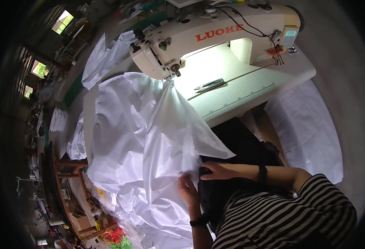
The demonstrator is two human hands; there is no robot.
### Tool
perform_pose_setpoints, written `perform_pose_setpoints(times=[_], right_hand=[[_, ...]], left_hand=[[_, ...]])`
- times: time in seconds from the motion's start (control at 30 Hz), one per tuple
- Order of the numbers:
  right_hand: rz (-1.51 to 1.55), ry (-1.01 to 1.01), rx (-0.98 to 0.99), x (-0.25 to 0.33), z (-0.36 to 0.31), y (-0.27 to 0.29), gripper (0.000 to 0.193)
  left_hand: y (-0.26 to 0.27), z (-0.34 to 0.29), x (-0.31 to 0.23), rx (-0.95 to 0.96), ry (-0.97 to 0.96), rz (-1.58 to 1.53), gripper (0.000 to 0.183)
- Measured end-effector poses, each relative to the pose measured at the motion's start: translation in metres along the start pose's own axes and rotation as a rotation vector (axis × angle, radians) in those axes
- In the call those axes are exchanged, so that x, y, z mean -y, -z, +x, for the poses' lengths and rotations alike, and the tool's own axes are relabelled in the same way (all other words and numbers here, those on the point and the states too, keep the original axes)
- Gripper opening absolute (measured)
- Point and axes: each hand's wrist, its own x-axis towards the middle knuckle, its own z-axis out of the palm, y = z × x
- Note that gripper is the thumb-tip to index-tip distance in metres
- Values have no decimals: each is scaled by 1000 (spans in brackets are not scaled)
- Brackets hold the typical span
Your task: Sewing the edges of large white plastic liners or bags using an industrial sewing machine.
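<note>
A large sheet of shiny white fabric (128, 124) runs from under the needle area of a sewing machine (215, 35) down over the table's near side and into my lap. My left hand (187, 191) is closed on the fabric's right edge, fingers curled in. Just to its right, my right hand (219, 171) pinches the same edge; its fingertips are partly hidden. A loose corner of the fabric points right, above my right hand. On the lit machine bed (240, 89) lies a pair of thread snips (209, 86), apart from the fabric.
More white fabric (309, 128) hangs at the right, beyond the machine bed. Another white piece (103, 62) lies behind the machine head at the left. A wooden frame (68, 199) stands at lower left, near red and green strands (115, 235). Black cables (253, 29) trail over the machine.
</note>
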Motion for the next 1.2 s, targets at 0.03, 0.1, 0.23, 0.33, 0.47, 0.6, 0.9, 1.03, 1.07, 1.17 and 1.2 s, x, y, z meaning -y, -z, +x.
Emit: perform_pose_setpoints(times=[0.03, 0.1, 0.23, 0.33, 0.47, 0.6, 0.9, 1.03, 1.07, 1.17, 1.2], right_hand=[[125, -56, 91, 5, 3, 3, 50], [393, 75, 135, 20, -1, 16, 43], [1032, 78, 542, 41, -74, 58, 20], [827, -90, 287, 48, -105, 67, 19], [890, -176, 237, 51, -117, 65, 20], [980, -122, 59, 55, -119, 66, 26], [-133, 468, -76, 72, -111, 65, 25], [-384, 636, -169, 93, -94, 53, 24], [-397, 615, -144, 98, -91, 51, 24], [-449, 710, -131, 103, -89, 53, 22], [-439, 721, -156, 101, -90, 56, 22]], left_hand=[[8, -3, -6, 44, 117, -205, 9], [45, -14, -21, 108, 190, -574, 8], [98, -18, -52, -61, 283, -756, 23], [81, -3, -70, 2, -66, -11, 35], [32, -13, -88, -165, -233, 487, 68], [36, -15, -83, -254, -238, 559, 56], [83, -32, -111, 291, 145, -380, 19], [67, -24, -135, 429, 170, -459, 28], [65, -24, -139, 451, 137, -480, 28], [56, -24, -146, 428, 124, -334, 23], [54, -25, -147, 427, 122, -333, 23]])
